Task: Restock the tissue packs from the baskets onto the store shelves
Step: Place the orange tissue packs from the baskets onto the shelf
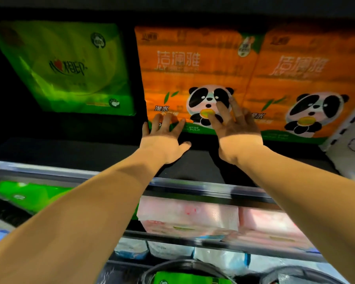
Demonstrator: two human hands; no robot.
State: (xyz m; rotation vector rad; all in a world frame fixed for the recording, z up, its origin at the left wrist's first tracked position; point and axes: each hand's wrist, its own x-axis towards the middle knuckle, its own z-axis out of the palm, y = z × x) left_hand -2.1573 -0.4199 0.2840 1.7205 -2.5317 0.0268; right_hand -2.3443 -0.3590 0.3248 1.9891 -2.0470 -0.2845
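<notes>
Orange pack (193, 78) is standing upright on the dark shelf (90, 148), panda print facing out, front bottom edge set back from the shelf lip. Both hands are pressing flat against its lower front. Left hand (162, 140) is lying at the bottom-left corner, fingers straight and spread, thumb out to the side, holding nothing. Right hand (236, 128) is lying over the panda, fingers straight and fanned, also gripping nothing.

A second orange pack (307, 83) is touching the first on its right, tilted slightly. A green pack (70, 66) is sitting to the left, apart from the orange one with a dark gap between them, leaning back. A white item (348, 130) is showing at the far right edge; too blurred to identify.

Clear rail (193, 185) is running along the shelf front under both forearms. Lower shelf is holding pink packs (193, 218) and another green pack (29, 195) at left. Bottom of the frame is showing a basket rim (172, 265) with a green pack (182, 278) inside.
</notes>
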